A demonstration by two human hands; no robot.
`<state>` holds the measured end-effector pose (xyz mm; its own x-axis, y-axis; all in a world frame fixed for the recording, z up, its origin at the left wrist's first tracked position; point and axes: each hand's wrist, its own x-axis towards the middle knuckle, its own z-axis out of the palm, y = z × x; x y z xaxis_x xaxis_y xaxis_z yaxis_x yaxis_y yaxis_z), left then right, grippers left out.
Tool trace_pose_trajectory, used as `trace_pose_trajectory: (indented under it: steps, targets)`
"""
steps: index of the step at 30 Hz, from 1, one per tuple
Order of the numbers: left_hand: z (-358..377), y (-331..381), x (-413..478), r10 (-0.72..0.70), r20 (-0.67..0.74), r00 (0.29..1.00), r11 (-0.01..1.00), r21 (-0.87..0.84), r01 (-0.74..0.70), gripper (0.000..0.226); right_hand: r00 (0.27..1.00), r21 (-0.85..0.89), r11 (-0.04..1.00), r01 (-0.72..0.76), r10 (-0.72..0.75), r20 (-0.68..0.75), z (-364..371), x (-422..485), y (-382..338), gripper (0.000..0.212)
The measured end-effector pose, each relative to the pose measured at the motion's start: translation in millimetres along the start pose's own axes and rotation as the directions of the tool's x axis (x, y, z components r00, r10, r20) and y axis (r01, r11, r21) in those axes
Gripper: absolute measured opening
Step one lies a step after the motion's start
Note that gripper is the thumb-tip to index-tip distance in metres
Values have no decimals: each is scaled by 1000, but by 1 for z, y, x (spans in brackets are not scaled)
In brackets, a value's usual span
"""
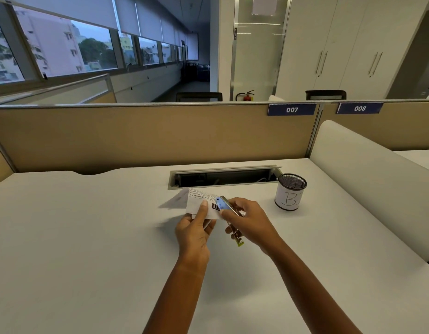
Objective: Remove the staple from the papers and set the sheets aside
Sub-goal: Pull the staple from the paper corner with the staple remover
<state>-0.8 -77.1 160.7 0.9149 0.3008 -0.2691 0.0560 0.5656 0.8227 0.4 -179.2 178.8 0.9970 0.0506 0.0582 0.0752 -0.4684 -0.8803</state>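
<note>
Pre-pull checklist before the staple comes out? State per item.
1. Left hand grips the papers: ok.
2. Right hand holds the stapler: ok.
3. Stapler tip meets the papers' corner: ok.
4. Tip hooked under the staple: cannot tell, too small.
5. Bare desk to lay the sheets on: ok.
6. Mesh cup stands apart from the hands: ok.

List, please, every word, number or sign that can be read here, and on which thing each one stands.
"007": blue tag on the desk divider.
"008": second blue tag to its right.
"B": handwritten on the white label of the mesh cup.
"PUSH": small vertical sign on the glass door, barely legible.
Papers in the left hand: print too small and upside down to read.
</note>
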Motion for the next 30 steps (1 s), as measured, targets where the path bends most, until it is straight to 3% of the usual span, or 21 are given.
trace_pose_trajectory:
  steps: [9, 18, 26, 30]
  targets:
    - [7, -11, -9, 211, 5, 977, 968, 142, -209, 26, 996, 104, 993, -58, 51, 67, -17, -1, -13, 19]
    - [14, -9, -11, 334, 3, 943, 926, 185, -328, 44, 996, 90, 994, -63, 57, 63, -28, -1, -21, 24]
    - [18, -9, -13, 439, 12, 898, 870, 246, -428, 38, 997, 144, 988, -60, 52, 57, -29, -2, -23, 26]
    - [20, -10, -13, 506, 11, 862, 816, 317, -483, 26, 999, 213, 976, -45, 39, 34, -24, -4, -23, 14]
